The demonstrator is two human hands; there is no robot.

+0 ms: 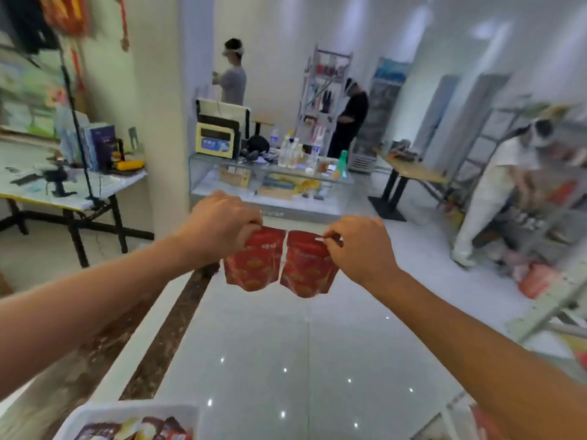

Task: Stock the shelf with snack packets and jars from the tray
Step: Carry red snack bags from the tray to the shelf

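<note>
**Restocking in a busy room**

The left hand (222,227) grips the top edge of a red snack packet (254,262) in curled fingers. The right hand (359,249) pinches the top corner of a second red packet (306,268). The two hang side by side, almost touching, in front of the glass counter (270,188). Well nearer the camera than the counter, at lower left, a white tray (95,412) holds more packets. Right of the counter, a person in white (495,192) bends at blurred metal shelving (508,128). Behind the counter stand a person in grey (233,81) and a person in black (351,119).
</note>
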